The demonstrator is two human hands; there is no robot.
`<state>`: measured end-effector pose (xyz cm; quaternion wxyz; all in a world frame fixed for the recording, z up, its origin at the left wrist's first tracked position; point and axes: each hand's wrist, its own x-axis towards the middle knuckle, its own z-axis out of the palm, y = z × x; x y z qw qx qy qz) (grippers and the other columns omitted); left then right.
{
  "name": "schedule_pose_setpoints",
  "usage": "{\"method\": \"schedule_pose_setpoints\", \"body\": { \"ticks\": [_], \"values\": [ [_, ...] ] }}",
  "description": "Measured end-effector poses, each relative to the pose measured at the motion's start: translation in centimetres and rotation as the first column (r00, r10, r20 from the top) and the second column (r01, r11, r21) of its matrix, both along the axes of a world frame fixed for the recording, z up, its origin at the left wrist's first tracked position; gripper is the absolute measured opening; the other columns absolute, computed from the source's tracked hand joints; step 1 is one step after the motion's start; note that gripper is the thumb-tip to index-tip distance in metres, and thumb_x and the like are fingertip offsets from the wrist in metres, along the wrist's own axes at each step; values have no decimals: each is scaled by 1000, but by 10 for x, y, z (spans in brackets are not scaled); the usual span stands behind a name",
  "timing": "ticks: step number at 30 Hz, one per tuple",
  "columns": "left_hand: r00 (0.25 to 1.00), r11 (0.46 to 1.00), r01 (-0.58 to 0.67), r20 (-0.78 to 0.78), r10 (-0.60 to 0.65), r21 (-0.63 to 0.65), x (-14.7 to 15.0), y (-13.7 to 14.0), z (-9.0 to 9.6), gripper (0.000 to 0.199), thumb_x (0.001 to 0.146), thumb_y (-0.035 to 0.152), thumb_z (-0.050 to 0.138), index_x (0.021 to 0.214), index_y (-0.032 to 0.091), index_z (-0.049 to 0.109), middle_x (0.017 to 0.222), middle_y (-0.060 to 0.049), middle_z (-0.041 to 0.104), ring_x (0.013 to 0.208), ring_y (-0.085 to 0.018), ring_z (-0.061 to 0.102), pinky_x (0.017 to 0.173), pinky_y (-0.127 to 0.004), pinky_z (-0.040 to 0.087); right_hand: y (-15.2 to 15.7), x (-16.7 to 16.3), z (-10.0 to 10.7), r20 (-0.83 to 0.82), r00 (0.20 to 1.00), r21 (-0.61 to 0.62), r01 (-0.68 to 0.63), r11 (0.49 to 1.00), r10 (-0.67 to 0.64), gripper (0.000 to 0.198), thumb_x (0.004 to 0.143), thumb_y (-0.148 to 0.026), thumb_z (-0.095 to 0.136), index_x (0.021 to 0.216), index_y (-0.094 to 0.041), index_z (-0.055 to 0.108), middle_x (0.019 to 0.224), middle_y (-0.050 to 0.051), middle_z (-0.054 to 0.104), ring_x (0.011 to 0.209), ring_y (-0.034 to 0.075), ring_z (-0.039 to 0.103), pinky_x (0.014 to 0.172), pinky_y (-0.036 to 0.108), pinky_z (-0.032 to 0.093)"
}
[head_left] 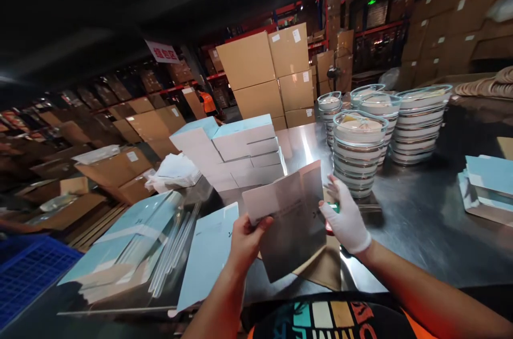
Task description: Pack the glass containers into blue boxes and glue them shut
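With the left hand [247,238] pinching the grey card [292,229] at left and the right hand [348,219] spread-fingered at its right edge, one-sided support could crease it.

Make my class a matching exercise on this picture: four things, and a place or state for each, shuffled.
Things:
1. Left hand
2. Right hand
3. Blue crate
4. Round containers

Places and states:
A. Stacked on the metal table
B. Wearing a white glove
C. At the picture's lower left
D. Bare, holding a card by its edge

Right pairs: 1-D, 2-B, 3-C, 4-A
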<state>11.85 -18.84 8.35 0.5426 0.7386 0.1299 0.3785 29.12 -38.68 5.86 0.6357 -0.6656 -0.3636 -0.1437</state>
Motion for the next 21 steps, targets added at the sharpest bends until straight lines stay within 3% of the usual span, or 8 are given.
{"method": "schedule_pose_setpoints", "body": {
  "ticks": [2, 5, 9, 13, 15, 17, 19, 21],
  "values": [
    [1000, 988, -10, -4, 11, 157, -8, 6, 8, 52, 84, 65, 82, 74, 14, 75, 65, -6, 68, 61, -18, 59, 57, -26, 47, -13, -4, 12, 334, 932, 15, 147, 989, -144, 51, 99, -32, 66, 148, -22, 59, 148, 20, 64, 138, 35, 63, 120, 59, 48],
    [990, 879, 127, -4, -141, 460, -21, 7, 25, 42, 99, 51, 73, 77, 16, 77, 66, -4, 68, 59, -16, 59, 56, -25, 45, -27, -15, 32, 600, 798, 6, 68, 998, -58, 46, 97, -16, 61, 142, -26, 65, 126, 13, 73, 119, 31, 70, 106, 52, 56],
    [911, 589, 325, -79, -404, 740, -38, 7, 49, 28, 110, 34, 61, 99, 17, 80, 72, -4, 68, 64, -15, 62, 61, -24, 45, -33, -28, 51, 535, 842, 15, -100, 995, 76, 34, 105, -22, 54, 137, -23, 66, 118, 14, 72, 109, 29, 70, 94, 46, 59],
    [859, 403, 425, -220, -462, 810, -52, 15, 67, 46, 116, 45, 42, 118, 18, 79, 78, -7, 70, 67, -17, 64, 61, -28, 44, -37, -34, 54, 422, 844, -63, -338, 939, 332, 31, 114, -40, 46, 132, -26, 68, 113, 11, 72, 106, 26, 71, 91, 42, 61],
    [842, 346, 459, -276, -463, 818, -59, 19, 74, 58, 116, 51, 31, 117, 18, 79, 77, -9, 70, 67, -18, 64, 61, -29, 43, -38, -37, 50, 445, 804, -105, -391, 914, 395, 34, 115, -42, 43, 136, -28, 66, 114, 11, 74, 107, 26, 72, 93, 44, 61],
    [837, 324, 472, -301, -457, 820, -64, 21, 78, 63, 117, 52, 26, 116, 18, 79, 77, -9, 70, 68, -18, 65, 62, -30, 43, -38, -40, 44, 516, 757, -110, -406, 907, 401, 35, 113, -40, 44, 141, -29, 63, 118, 12, 75, 110, 28, 73, 98, 49, 61],
    [841, 309, 469, -312, -441, 828, -70, 20, 80, 59, 117, 49, 27, 117, 18, 78, 76, -9, 69, 68, -18, 65, 62, -30, 43, -38, -43, 40, 544, 720, -136, -431, 892, 431, 37, 111, -37, 48, 144, -28, 61, 121, 13, 76, 115, 29, 73, 105, 52, 58],
    [870, 278, 422, -298, -393, 863, -75, 20, 79, 48, 117, 41, 35, 117, 18, 77, 74, -7, 68, 65, -18, 63, 60, -30, 41, -37, -43, 38, 475, 688, -245, -495, 834, 548, 39, 112, -41, 46, 142, -25, 64, 120, 13, 77, 116, 28, 73, 107, 49, 58]
  ]
}}
